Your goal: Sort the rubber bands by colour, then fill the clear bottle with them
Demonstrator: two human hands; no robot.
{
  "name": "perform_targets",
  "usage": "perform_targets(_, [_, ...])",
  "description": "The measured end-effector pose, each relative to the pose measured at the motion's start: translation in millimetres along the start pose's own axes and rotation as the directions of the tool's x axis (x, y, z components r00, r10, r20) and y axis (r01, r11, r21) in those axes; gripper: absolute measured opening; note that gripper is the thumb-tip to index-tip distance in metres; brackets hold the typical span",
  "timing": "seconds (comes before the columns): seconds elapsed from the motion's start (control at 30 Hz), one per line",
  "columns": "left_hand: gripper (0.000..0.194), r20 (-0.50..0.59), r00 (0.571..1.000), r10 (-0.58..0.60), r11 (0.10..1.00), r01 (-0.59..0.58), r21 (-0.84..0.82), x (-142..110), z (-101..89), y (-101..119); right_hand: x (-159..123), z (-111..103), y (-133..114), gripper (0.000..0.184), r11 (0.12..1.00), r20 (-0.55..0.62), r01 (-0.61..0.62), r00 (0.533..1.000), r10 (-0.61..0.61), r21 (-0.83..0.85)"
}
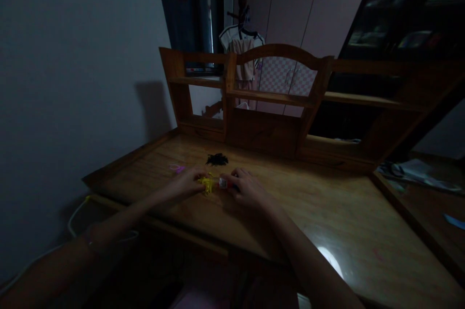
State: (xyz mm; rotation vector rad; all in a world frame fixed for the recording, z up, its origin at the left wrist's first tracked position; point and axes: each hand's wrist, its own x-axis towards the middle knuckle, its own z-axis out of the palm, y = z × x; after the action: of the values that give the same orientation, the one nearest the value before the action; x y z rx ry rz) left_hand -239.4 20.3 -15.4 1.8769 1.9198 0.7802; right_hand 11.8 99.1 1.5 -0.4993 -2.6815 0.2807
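Observation:
My left hand (191, 181) is at the left side of a small tangle of thin yellow strands (207, 184), its fingertips closed on the edge of it. Across from it, my right hand (249, 187) grips a small red object with a white label (223, 183); its kind is too dark and small to make out. The labelled end points toward the yellow strands, close beside them. Farther back on the desk lies a loose pile of black strands (217, 159). A small purple item with a pale loop (178, 168) rests behind my left wrist.
The wooden desk (319, 202) has a shelf unit (269, 98) along its back edge. A bare wall (90, 57) rises on the left. White cable (72, 217) hangs at the left front corner. Papers (417, 171) lie on a surface to the right.

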Motion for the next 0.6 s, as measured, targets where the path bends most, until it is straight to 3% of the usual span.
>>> perform_targets(0.27, [0.030,0.046,0.994,-0.097,0.983,0.103,-0.153,-2.8,1.0,5.3,-0.1,1.6,-7.1,0.045,1.000,-0.019,0.006,1.000,-0.006,-0.017])
perform_targets(0.47, [0.027,-0.019,0.998,-0.058,0.985,0.054,-0.166,-0.6,0.5,2.3,0.0,2.7,-5.9,0.045,1.000,-0.019,-0.003,1.000,0.003,0.010])
perform_targets(0.6, [0.035,0.043,0.993,-0.105,0.940,0.114,-0.321,0.4,-1.8,-0.9,0.1,3.2,-5.4,0.045,0.999,-0.031,-0.002,1.000,0.003,0.036])
